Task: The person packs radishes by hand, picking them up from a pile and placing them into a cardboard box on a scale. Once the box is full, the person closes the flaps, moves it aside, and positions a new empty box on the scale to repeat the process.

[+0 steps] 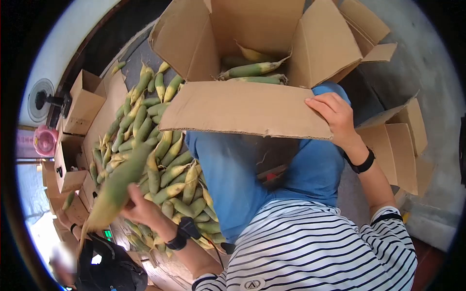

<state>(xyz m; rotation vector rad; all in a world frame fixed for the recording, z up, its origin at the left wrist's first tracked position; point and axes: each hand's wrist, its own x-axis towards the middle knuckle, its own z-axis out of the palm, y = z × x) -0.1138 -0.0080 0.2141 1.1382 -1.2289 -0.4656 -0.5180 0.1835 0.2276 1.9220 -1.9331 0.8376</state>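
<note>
My left hand (pixel 145 209) is closed round a large green radish (pixel 116 186) with a pale root end, smeared by motion, over the pile at the left. My right hand (pixel 335 116) grips the right end of the near flap of an open cardboard box (pixel 221 107). Several green radishes (pixel 252 70) lie inside that box, partly hidden by its walls and flap. A big heap of green radishes (pixel 174 174) spreads on the ground to the left of my legs.
Another person (pixel 109 259) in dark clothing is at the lower left. Open cardboard boxes (pixel 395 145) stand at the right, with further boxes (pixel 85 102) at the left. A fan (pixel 41 99) and a pink object (pixel 45 140) are at the far left.
</note>
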